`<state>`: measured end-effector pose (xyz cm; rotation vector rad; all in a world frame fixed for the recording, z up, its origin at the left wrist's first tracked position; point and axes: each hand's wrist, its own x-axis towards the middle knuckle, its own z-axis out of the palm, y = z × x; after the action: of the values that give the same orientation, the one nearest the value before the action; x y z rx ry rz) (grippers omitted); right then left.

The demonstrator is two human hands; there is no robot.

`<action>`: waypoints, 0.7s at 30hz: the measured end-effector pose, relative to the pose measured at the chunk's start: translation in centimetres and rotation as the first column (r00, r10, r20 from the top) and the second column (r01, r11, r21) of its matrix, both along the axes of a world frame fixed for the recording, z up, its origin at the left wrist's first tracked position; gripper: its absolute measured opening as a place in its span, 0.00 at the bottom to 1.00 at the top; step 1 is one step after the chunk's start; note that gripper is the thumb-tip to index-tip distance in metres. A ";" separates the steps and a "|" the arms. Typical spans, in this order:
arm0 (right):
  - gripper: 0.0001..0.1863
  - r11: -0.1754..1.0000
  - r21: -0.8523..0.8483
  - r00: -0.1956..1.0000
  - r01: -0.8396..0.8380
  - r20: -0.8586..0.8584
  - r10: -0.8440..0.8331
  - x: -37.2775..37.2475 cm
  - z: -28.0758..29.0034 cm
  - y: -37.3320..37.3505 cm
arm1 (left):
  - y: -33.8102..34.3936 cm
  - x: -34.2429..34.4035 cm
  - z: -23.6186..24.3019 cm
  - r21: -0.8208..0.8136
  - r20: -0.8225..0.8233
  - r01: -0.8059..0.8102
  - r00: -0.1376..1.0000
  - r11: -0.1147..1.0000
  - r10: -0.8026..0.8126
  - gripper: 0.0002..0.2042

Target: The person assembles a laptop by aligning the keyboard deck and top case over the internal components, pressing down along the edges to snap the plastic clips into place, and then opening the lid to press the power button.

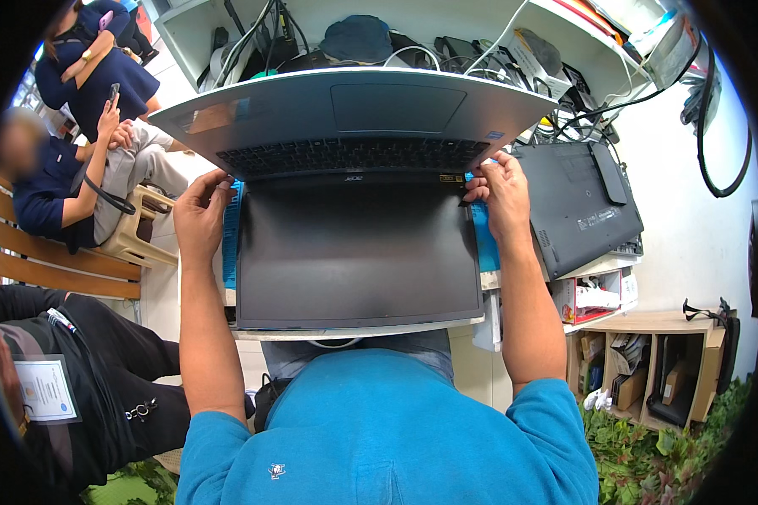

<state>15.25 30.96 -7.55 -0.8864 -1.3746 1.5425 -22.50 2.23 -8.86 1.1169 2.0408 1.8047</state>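
A laptop lies opened out in front of me. Its dark screen [358,252] rests face up on the near side of the work table, while the silver-grey keyboard base [295,109] rises tilted behind it. My left hand [202,215] is closed in a pinch at the left edge, close to the hinge. On the opposite side my right hand [505,195] has its thumb and fingers closed on the right edge by the hinge. Blue material [483,240] peeks out from under the screen on both sides.
A second black laptop [581,198] lies underside up on the right. Cables and parts crowd a shelf [177,38] behind. At left, one person [55,185] sits holding a phone, another [93,76] stands, and a third [101,370] is close beside me. A wooden cubby [640,324] stands lower right.
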 end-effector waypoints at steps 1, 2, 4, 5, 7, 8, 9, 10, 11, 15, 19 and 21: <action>0.15 1.000 0.002 1.000 0.000 0.002 0.000 0.0 0.0 0.0 | 0.0 0.0 0.1 -0.001 0.004 0.000 1.000 1.000 0.000 0.09; 0.15 1.000 0.002 1.000 0.001 0.003 -0.001 0.0 0.0 0.1 | 0.0 0.1 0.1 -0.001 0.008 0.000 1.000 1.000 0.000 0.09; 0.15 1.000 -0.005 1.000 -0.004 -0.002 0.004 0.1 -0.2 0.3 | 0.0 0.0 0.1 -0.003 -0.001 -0.001 1.000 1.000 0.001 0.09; 0.15 1.000 -0.004 1.000 -0.003 -0.002 0.003 0.1 -0.4 0.4 | 0.0 0.0 0.1 -0.006 -0.009 -0.002 1.000 1.000 0.002 0.09; 0.21 1.000 -0.018 0.999 0.002 -0.044 -0.003 0.1 -0.7 0.5 | 0.0 0.0 0.1 -0.012 -0.008 -0.007 1.000 1.000 0.007 0.10; 0.21 1.000 -0.017 0.999 0.003 -0.044 -0.004 0.1 -0.8 0.6 | 0.0 0.0 0.1 -0.018 -0.007 -0.013 1.000 1.000 0.012 0.10; 0.21 1.000 -0.019 0.999 0.004 -0.042 -0.004 0.1 -0.8 0.6 | 0.0 0.0 0.1 -0.018 -0.007 -0.012 1.000 1.000 0.012 0.10; 0.21 1.000 -0.022 0.999 0.004 -0.041 -0.005 0.1 -0.9 0.7 | 0.0 0.0 0.1 -0.012 -0.007 -0.007 1.000 1.000 0.007 0.10; 0.21 1.000 -0.022 0.999 0.005 -0.041 -0.006 0.1 -0.9 0.7 | 0.1 0.0 0.1 -0.006 -0.008 -0.002 1.000 1.000 0.002 0.10; 0.18 1.000 -0.019 1.000 -0.002 -0.024 0.002 0.0 -0.3 0.3 | 0.0 -0.3 -0.3 -0.003 -0.036 0.002 0.999 1.000 -0.002 0.11; 0.16 1.000 -0.016 1.000 -0.009 -0.010 0.009 0.1 -0.1 0.1 | 0.0 -0.1 -0.1 -0.007 -0.031 0.005 0.999 1.000 -0.005 0.11; 0.17 1.000 -0.022 1.000 -0.001 -0.020 0.001 0.0 -0.2 0.2 | 0.0 -0.1 -0.1 -0.005 -0.034 0.010 0.999 1.000 -0.010 0.11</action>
<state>15.26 31.13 -7.71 -0.8820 -1.3465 1.5658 -22.61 2.28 -8.97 1.1620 2.0538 1.7873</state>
